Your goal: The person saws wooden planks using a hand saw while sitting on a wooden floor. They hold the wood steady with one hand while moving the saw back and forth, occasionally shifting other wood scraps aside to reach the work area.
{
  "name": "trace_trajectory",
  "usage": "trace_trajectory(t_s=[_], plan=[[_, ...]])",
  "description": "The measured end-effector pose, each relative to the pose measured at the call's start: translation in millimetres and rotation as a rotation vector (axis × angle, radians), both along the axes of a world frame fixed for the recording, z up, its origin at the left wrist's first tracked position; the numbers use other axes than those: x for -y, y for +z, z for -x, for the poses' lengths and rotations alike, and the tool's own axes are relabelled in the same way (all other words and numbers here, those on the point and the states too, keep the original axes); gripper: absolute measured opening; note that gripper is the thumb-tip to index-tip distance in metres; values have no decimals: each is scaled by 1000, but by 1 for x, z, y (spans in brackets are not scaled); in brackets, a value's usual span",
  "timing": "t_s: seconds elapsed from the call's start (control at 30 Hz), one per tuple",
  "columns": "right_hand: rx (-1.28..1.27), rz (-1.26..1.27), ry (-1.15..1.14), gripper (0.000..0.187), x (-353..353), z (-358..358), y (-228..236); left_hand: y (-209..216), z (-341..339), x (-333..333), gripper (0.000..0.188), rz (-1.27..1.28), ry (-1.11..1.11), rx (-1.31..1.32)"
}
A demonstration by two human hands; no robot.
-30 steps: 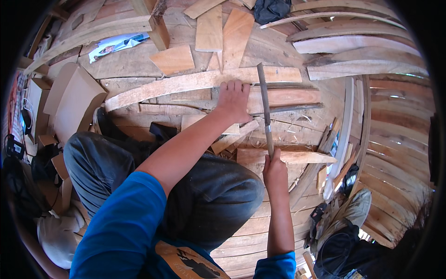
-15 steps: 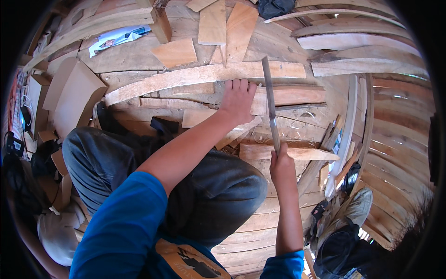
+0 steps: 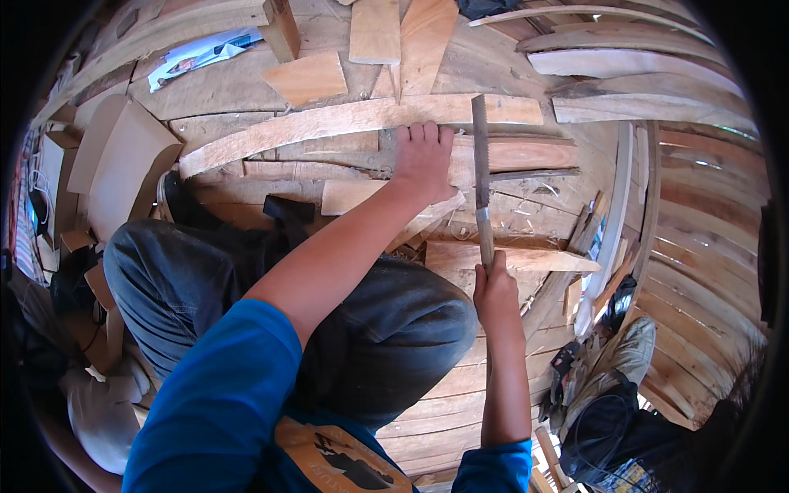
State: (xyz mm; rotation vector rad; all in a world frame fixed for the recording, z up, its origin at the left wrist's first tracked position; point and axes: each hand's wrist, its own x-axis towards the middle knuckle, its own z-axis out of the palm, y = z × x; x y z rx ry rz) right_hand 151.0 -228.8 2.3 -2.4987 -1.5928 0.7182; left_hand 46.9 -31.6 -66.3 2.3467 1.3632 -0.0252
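Note:
In my right hand (image 3: 498, 289) is a handsaw, gripped by its wooden handle, fingers closed around it. The long, narrow toothed saw blade (image 3: 482, 156) points away from me and lies across a short pinkish board (image 3: 534, 154). Left of the blade, my left hand (image 3: 422, 163) presses on that board's end, fingers curled over its far edge. Just beyond the fingertips runs a long curved plank (image 3: 288, 123), which the blade's tip also crosses. A pointed pale wood piece (image 3: 526, 258) lies beyond my right hand. Whether the blade is in a cut cannot be seen.
Offcuts (image 3: 308, 78) and shavings litter the wooden floor. Curved planks (image 3: 657, 100) are stacked at the far right, beside a slatted wall (image 3: 699, 238). A cardboard box (image 3: 123, 156) stands left. Another person's leg (image 3: 629, 349) is close on my right; someone else sits at lower left.
The saw blade has swung slightly right at its tip and turned, so its toothed edge shows more clearly. My left hand stays on the board. The whole view has shifted slightly.

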Motion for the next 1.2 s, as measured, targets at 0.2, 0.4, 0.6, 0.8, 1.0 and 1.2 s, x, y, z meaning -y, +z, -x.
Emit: trace_trajectory(t_s=[0.2, 0.4, 0.6, 0.8, 1.0, 1.2], plan=[[92, 112, -30, 18, 3, 0, 5, 7, -1, -7, 86, 71, 17, -19], [121, 129, -12, 18, 4, -8, 9, 2, 2, -11, 85, 90, -19, 22], [137, 97, 28, 17, -13, -21, 6, 1, 2, -16, 86, 106, 21, 38], [101, 183, 33, 18, -2, -18, 17, 3, 1, -7, 88, 70, -28, -8], [165, 84, 60, 17, -12, -20, 5, 0, -1, -7, 87, 20, -17, -17], [90, 186, 23, 17, 0, -20, 17, 2, 2, -7, 86, 50, -17, 22]])
